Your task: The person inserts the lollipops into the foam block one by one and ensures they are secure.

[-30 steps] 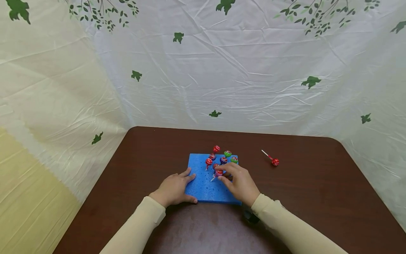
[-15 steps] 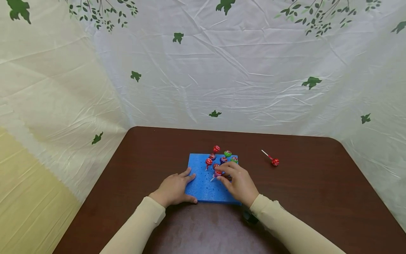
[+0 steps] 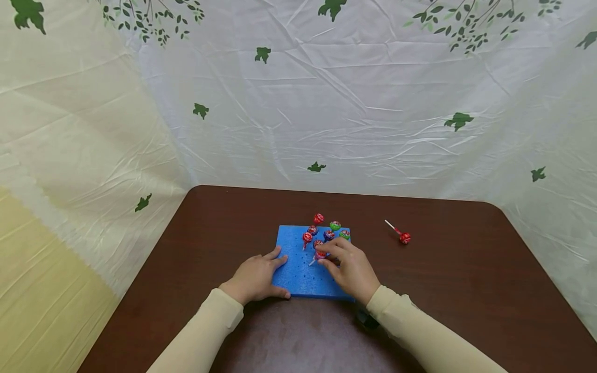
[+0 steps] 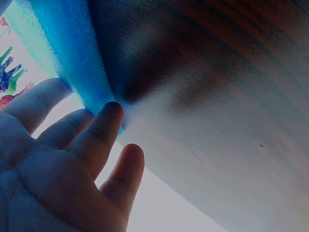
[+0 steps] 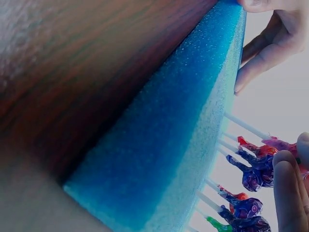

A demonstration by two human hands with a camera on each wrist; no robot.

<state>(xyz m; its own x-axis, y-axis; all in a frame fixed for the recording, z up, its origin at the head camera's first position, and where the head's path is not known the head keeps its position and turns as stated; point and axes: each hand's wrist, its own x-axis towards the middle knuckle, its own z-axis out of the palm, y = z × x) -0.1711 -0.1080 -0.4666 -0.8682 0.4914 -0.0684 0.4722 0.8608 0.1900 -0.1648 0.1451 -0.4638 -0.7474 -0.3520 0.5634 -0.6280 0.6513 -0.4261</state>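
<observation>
A blue foam board (image 3: 303, 285) lies flat on the table with several wrapped lollipops standing in it. My left hand (image 3: 254, 277) rests on the board's left side, fingers extended over the top and the thumb at its near edge. My right hand (image 3: 352, 269) pinches the head of a pink-wrapped lollipop (image 3: 320, 255) over the board's middle. In the right wrist view the white stick (image 5: 246, 126) of this lollipop meets the foam at a slant. Behind it stand red lollipops (image 3: 307, 237), purple ones (image 3: 328, 235) and green ones (image 3: 335, 225). The right fingers partly hide the pinched head.
To the right of the board, one red lollipop (image 3: 404, 238) lies on its side on the brown table (image 3: 466, 280). A dark object (image 3: 367, 317) shows under the right wrist. A white cloth (image 3: 298, 114) with green leaf prints hangs behind the table.
My right hand and the pink lollipop have shifted very slightly to the left. The left hand, the board and the lollipop lying on the table stay where they were.
</observation>
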